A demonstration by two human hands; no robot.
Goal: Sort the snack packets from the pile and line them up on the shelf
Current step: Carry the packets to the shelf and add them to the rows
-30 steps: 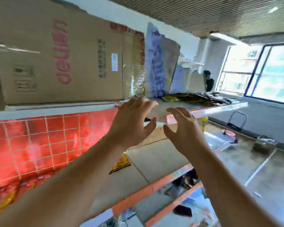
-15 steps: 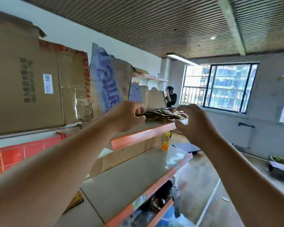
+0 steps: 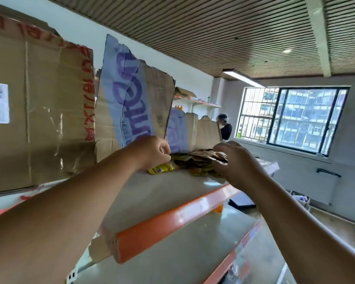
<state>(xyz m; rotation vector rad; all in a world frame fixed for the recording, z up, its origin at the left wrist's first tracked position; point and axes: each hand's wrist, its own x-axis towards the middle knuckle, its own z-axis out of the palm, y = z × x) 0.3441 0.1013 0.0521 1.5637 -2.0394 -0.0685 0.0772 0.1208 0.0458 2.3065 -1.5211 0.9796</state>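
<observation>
Snack packets (image 3: 201, 160), crinkly foil, pinched w/ hands (image 3: 152, 152) (image 3: 234, 163).

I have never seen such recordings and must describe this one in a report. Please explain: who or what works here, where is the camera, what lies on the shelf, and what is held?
There is no machine here: a person works with two bare hands. The single camera is worn on the head and looks forward and down, so both arms enter from the bottom of the picture. The left hand and the right hand reach to a pile of snack packets on a shelf with an orange front edge. Both hands have curled fingers at the pile and seem to grip packets; exactly which ones is hidden. A yellow packet lies at the edge of the pile, beside the left hand. Cardboard stands behind the pile. Far off, another person stands near a window.
</observation>
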